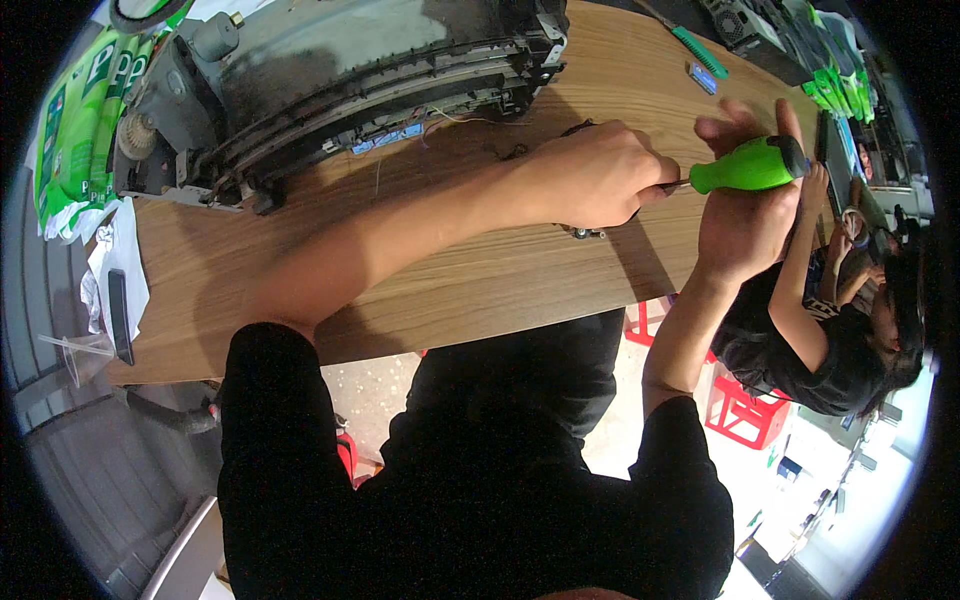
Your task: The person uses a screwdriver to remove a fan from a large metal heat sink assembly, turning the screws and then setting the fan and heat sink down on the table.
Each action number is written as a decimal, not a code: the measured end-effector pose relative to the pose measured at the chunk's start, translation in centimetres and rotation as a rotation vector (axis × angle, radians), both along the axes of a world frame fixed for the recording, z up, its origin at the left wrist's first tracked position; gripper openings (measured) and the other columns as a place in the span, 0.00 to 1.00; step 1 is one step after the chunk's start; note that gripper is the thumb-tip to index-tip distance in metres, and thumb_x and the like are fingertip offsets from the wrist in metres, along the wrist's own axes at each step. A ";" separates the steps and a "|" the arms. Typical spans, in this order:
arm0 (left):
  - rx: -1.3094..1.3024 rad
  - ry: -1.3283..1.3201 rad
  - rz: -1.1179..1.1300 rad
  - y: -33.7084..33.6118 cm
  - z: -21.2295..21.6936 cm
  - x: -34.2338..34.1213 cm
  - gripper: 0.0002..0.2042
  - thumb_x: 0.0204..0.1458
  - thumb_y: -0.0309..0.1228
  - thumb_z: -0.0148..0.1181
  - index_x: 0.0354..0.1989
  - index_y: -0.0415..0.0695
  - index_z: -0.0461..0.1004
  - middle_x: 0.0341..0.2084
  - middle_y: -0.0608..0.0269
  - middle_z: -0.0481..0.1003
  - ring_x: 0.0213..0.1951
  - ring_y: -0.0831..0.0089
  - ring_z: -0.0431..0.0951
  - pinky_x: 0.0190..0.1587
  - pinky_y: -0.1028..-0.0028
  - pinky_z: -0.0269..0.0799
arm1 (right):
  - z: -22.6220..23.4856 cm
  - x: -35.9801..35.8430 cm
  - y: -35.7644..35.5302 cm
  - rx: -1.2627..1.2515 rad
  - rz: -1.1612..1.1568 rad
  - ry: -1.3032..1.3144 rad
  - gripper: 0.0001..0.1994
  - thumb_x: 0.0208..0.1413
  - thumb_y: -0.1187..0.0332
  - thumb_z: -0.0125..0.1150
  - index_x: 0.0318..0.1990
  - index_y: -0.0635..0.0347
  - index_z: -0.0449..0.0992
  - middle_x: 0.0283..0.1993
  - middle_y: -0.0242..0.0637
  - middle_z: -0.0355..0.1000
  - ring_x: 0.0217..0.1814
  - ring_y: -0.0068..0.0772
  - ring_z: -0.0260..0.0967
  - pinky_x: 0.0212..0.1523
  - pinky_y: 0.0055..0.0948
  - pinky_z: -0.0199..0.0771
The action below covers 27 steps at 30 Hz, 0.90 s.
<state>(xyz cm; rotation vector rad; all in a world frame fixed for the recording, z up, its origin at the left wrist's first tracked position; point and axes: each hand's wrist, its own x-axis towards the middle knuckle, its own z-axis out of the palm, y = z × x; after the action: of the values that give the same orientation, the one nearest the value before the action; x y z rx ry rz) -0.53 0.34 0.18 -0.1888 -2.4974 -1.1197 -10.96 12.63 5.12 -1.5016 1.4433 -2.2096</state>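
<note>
My right hand (pixel 745 225) holds a screwdriver (pixel 745 167) with a bright green handle and black end. The handle lies across the palm, and some of the fingers are stretched upward. Its thin shaft points left toward my left hand (pixel 605 178), which is closed just above the table, fingers curled. Whatever the left fingers grip is mostly hidden; dark bits show at the hand's edges. A small metal part (pixel 585 232) peeks out below the left hand, close to the tabletop.
A large, grimy, opened machine (pixel 350 90) like a printer fills the wooden table's (pixel 450 290) far left. Green packages (pixel 85 130) and white paper (pixel 115 265) lie left. A green-handled tool (pixel 700 52) and blue piece (pixel 703 78) lie far right. Another person (pixel 830 350) sits at right near a red stool (pixel 745 410).
</note>
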 end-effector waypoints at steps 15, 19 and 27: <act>-0.029 -0.011 -0.004 -0.2 0.1 0.1 0.08 0.54 0.29 0.59 0.38 0.38 0.76 0.29 0.46 0.76 0.38 0.48 0.77 0.42 0.55 0.71 | -0.8 -0.4 -0.2 -0.021 0.049 -0.045 0.35 0.58 0.48 0.63 0.63 0.67 0.61 0.47 0.48 0.72 0.38 0.41 0.75 0.40 0.36 0.78; -0.033 0.084 -0.005 -0.1 -0.6 -0.5 0.09 0.55 0.30 0.59 0.37 0.37 0.77 0.30 0.46 0.77 0.39 0.48 0.77 0.43 0.55 0.72 | -1.3 -0.6 -0.4 -0.099 -0.213 0.102 0.33 0.52 0.54 0.70 0.57 0.68 0.66 0.39 0.42 0.72 0.37 0.36 0.74 0.38 0.34 0.78; -0.352 -0.198 -0.183 -2.1 3.1 3.5 0.39 0.46 0.39 0.69 0.68 0.51 0.59 0.69 0.51 0.56 0.71 0.51 0.51 0.72 0.54 0.48 | -2.4 -4.8 6.9 -0.298 -0.126 -0.368 0.28 0.66 0.46 0.47 0.61 0.61 0.63 0.29 0.31 0.65 0.23 0.21 0.60 0.28 0.19 0.64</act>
<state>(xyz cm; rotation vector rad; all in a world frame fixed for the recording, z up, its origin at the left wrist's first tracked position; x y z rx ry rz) 2.92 -1.73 3.28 -0.4313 -2.8915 -0.7854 -15.76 19.58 2.73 -1.0077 1.1623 -2.6954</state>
